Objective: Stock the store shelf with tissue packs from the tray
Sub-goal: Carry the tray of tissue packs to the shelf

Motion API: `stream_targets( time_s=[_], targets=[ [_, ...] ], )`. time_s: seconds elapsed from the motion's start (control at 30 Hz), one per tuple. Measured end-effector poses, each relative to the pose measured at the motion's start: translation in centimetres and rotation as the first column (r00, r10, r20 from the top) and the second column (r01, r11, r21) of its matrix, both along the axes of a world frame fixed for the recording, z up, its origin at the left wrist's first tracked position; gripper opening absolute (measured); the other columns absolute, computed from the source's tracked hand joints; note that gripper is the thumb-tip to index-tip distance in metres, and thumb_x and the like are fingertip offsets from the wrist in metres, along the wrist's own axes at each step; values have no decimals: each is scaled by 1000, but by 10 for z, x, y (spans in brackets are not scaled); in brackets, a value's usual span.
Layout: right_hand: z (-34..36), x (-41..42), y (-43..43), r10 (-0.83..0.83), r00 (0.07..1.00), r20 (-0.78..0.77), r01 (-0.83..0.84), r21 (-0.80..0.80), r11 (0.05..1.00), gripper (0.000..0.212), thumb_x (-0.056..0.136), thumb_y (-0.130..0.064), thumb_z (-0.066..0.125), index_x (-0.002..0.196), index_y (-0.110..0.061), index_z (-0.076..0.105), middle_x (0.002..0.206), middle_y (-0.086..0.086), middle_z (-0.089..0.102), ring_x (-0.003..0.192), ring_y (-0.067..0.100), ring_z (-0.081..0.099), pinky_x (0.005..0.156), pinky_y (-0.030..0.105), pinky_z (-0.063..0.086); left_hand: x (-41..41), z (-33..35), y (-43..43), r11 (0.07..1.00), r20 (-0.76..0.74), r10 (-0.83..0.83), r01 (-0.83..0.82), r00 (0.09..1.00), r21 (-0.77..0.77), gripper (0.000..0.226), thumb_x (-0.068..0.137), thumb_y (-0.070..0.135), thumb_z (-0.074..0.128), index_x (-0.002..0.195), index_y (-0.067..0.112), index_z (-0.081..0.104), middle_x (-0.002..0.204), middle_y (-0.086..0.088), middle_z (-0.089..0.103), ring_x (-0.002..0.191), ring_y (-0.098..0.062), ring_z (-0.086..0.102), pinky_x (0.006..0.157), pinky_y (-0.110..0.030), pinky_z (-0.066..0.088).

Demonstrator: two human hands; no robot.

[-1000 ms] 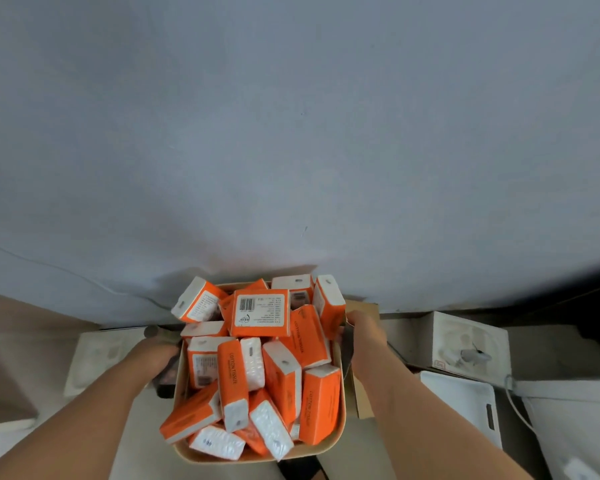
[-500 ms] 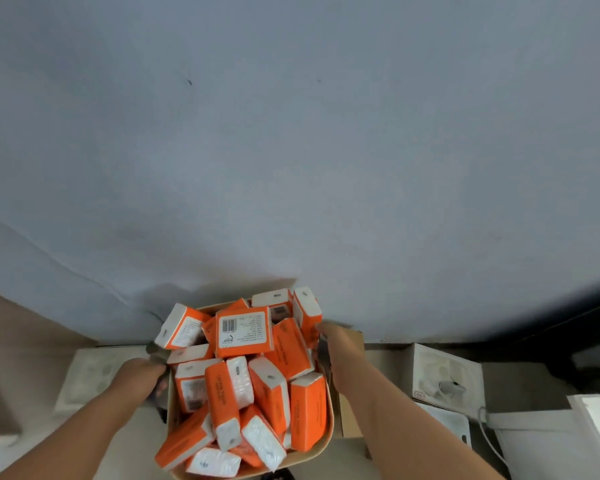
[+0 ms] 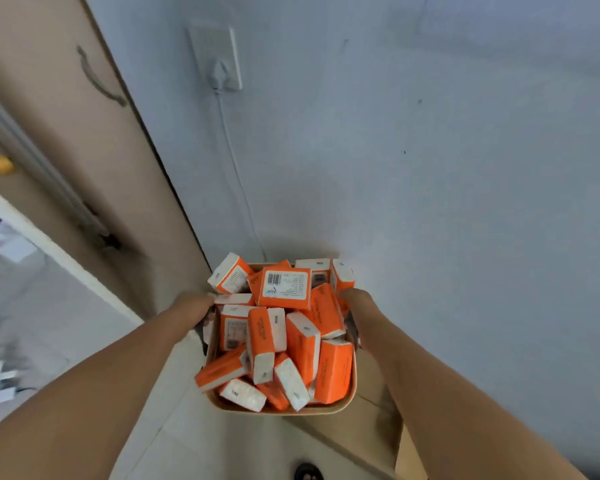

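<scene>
Head view: my left hand grips the left rim of the tan tray and my right hand grips the right rim. Both sets of fingers are curled over the edges, with the tips hidden. Between my hands the tray is heaped with orange-and-white tissue packs lying at all angles, and a barcode pack faces up on top. Beyond my fingers a wall socket trails a cable down the grey wall. Left of my left hand stands a brown door.
</scene>
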State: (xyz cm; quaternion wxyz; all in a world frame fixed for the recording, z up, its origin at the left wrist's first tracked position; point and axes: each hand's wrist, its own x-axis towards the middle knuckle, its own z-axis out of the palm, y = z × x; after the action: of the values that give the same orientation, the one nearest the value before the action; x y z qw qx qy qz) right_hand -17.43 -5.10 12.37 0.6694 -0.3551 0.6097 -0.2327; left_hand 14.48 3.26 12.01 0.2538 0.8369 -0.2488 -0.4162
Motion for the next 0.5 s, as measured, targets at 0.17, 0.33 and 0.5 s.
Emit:
stream_targets(
  time_s=[0.17,0.33,0.5],
  targets=[
    [-1,83,-8,236,972,20,-235,-49,971,50,77,-39,75,122,-20,69,107,8,79,96,33,78,89,57,61,48,37,55,990,58,70,-62,996,-126,22,97,38,69,107,18,65,83,-14,75,68,-32,73,57,-34,55],
    [12,181,8,438,899,25,-434,-101,895,40,82,-43,71,119,-27,68,105,4,79,95,30,78,89,55,61,105,59,135,945,56,292,-278,955,-174,23,95,17,71,113,24,60,104,-6,70,96,-29,69,89,-44,58],
    [26,276,60,653,757,42,-641,-147,753,35,88,-21,69,122,-12,72,106,14,79,97,34,77,93,56,60,156,58,242,818,-6,554,-545,833,-186,57,91,-2,67,141,19,51,98,-16,67,75,-25,63,64,-31,51]
  ],
)
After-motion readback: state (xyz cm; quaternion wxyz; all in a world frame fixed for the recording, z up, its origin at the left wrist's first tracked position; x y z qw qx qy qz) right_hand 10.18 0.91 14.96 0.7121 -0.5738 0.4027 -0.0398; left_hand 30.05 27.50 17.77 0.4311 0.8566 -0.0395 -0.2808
